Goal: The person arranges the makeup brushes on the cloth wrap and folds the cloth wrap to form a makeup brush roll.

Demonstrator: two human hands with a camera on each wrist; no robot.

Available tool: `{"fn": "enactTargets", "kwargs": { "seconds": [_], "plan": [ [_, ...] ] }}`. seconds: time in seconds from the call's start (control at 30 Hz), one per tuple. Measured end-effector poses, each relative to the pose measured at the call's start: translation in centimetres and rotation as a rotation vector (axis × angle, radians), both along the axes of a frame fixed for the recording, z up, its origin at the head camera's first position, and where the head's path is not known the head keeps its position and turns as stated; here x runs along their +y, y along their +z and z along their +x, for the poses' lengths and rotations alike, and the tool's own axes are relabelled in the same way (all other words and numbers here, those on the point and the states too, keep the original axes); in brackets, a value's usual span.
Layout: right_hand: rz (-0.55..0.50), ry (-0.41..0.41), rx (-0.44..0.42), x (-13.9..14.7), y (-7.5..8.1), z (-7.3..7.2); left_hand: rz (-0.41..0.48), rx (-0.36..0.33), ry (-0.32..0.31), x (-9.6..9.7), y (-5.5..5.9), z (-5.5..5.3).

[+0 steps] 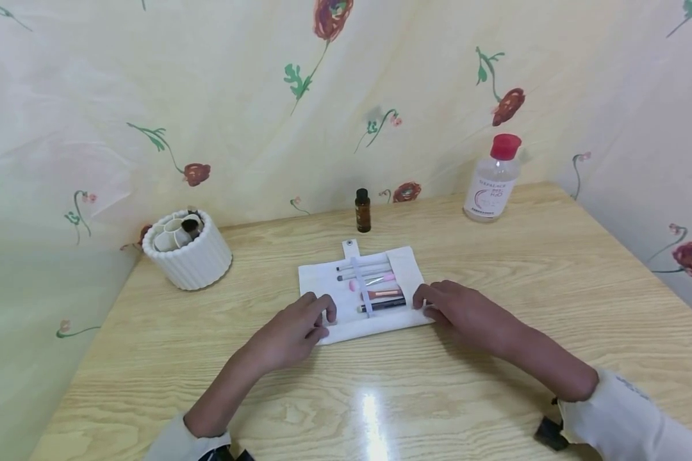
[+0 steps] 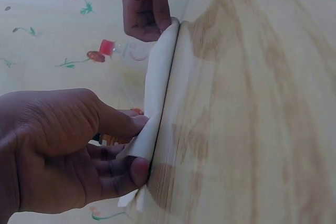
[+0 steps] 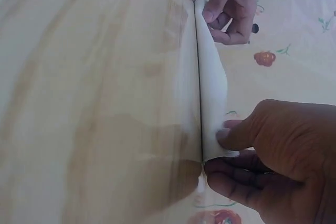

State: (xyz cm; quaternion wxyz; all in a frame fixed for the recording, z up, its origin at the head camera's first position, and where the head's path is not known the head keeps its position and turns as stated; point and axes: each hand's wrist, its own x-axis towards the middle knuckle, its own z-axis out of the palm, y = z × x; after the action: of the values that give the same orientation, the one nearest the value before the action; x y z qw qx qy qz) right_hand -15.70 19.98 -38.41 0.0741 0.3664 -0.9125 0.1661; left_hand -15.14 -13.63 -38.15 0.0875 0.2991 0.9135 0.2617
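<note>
While brushes (image 1: pixel 383 294) lie inside, both hands (image 1: pixel 291 328) (image 1: pixel 468 315) pinch the white pouch (image 1: pixel 330 285)

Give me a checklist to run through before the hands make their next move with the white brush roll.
1. Left hand gripping the brush roll: ok, thumb and fingers pinch the near edge.
2. Right hand gripping too: ok, it pinches the near right corner.
3. Makeup brushes secured: ok, they lie side by side under the strap.
4. Snap tab clear of the hands: ok, it sticks out from the far edge, unfastened.
5. Amber bottle out of the way: ok, upright, capped and apart from the roll.
6. Nothing trapped beneath the roll: cannot tell, its underside is hidden.
</note>
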Motion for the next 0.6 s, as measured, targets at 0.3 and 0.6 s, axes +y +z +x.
{"fn": "enactTargets", "kwargs": {
  "seconds": [0.3, 0.6],
  "plan": [
    [0.116, 0.059, 0.117, 0.19, -0.10, -0.07, -0.101, 0.031, -0.020, -0.21, -0.08, 0.31],
    [0.066, 0.133, 0.134, 0.12, -0.23, -0.36, -0.201, 0.153, -0.105, -0.31, 0.74, 0.08]
  ]
}}
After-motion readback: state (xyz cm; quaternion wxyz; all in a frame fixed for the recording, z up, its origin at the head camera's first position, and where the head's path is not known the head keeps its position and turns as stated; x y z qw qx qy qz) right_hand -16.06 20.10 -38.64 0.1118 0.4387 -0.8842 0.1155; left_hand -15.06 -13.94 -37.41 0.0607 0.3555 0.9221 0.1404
